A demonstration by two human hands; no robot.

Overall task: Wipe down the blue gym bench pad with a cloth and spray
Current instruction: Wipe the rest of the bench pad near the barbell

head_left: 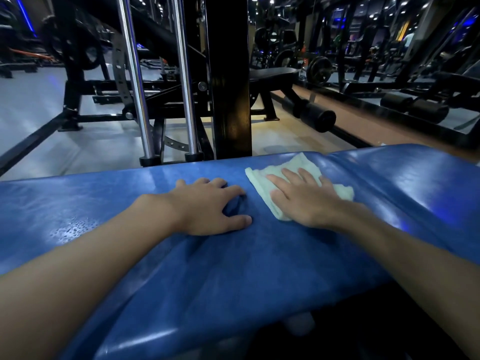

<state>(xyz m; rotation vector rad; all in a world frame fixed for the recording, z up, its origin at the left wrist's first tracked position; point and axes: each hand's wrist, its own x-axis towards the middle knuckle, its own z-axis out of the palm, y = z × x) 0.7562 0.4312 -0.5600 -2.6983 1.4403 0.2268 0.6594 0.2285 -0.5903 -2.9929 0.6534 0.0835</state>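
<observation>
My right grip (304, 201) lies flat and wide on the cloth (262, 175), fingers straight and spread, pressing it onto the bench pad (259, 268) and clasping nothing. The cloth is a pale, nubbly terry piece, folded, with its corners showing beyond my fingertips and by my wrist. It sits near the pad's far edge, just right of the middle.

My left grip (207, 206) rests on the pad just beside the cloth without touching it. Its fingers are loosely bent, the tips and thumb bear on the vinyl, and it holds nothing. A small crease puckers between thumb and forefinger.

The pad is glossy blue vinyl, streaked with light. A patch of droplets (75, 227) beads on it to the left of my left forearm.

Beyond the far edge stand two chrome rods (135, 74) and a black upright (228, 74).
</observation>
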